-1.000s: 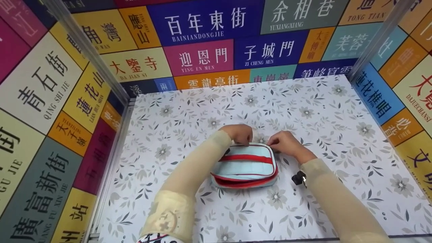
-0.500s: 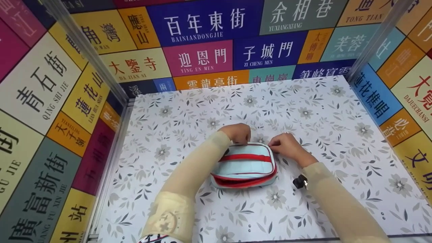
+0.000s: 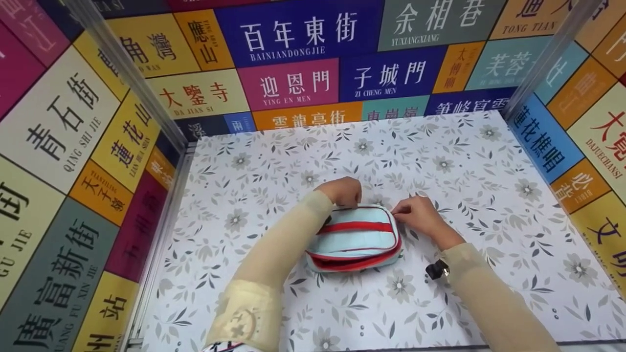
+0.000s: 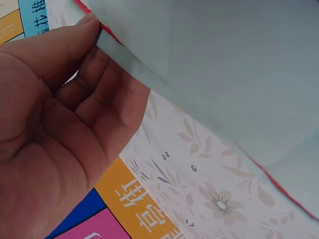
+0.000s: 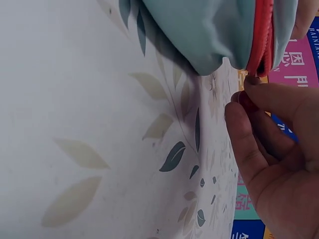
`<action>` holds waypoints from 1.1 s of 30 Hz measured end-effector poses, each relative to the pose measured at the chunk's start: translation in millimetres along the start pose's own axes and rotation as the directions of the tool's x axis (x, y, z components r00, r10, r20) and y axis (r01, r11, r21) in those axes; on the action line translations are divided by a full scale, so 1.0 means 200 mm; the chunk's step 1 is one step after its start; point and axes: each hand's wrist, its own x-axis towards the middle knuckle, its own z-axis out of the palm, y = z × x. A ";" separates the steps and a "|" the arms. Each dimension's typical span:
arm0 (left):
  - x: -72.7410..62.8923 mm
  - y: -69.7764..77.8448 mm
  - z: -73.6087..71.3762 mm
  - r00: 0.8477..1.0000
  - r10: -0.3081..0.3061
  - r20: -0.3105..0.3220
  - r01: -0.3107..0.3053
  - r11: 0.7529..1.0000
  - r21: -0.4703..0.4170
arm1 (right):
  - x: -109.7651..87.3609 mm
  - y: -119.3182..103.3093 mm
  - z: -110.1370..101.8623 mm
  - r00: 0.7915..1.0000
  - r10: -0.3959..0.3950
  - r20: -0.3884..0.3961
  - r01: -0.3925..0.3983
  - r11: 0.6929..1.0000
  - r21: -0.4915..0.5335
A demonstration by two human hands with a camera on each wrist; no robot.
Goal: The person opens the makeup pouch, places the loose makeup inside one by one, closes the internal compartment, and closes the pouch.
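Observation:
A light blue pouch (image 3: 359, 238) with red piping and a red strap (image 3: 359, 226) lies on the table, its zip gaping along the near side. My left hand (image 3: 344, 191) holds the pouch's far edge; in the left wrist view, thumb and fingers (image 4: 89, 84) pinch the pale fabric at its border. At the far right corner, my right hand (image 3: 418, 213) pinches the zipper pull. The right wrist view shows the red pull (image 5: 246, 101) between thumb and fingers, at the end of the red zip (image 5: 261, 37). The pouch's inside is mostly hidden.
A white table (image 3: 440, 293) with a grey flower and leaf print carries the pouch. Colourful walls of sign panels (image 3: 293, 83) stand behind and on both sides, joined by clear corner posts (image 3: 132, 73). A small black device (image 3: 436, 269) sits at the right wrist.
My right hand has shifted slightly to the right and nearer along the pouch's corner. The left hand stays at the far edge, with barely any movement. The pouch lies about where it was.

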 end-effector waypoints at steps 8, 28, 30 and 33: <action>-0.04 0.01 -0.01 0.999 0.003 -0.050 -0.004 1.000 -0.020 | -0.04 -0.01 -0.01 0.999 0.029 -0.035 -0.029 1.000 0.002; -0.05 0.04 0.02 0.994 -0.024 -0.105 0.021 0.999 -0.027 | -0.15 -0.07 0.01 0.990 0.100 -0.104 -0.100 0.995 0.007; -0.05 0.05 0.02 0.993 -0.026 -0.112 0.023 0.999 -0.030 | -0.16 -0.07 0.01 0.989 0.105 -0.108 -0.105 0.994 0.006; -0.05 0.06 0.02 0.992 -0.038 -0.124 0.032 0.998 -0.046 | -0.16 -0.07 0.01 0.987 0.109 -0.122 -0.110 0.994 0.002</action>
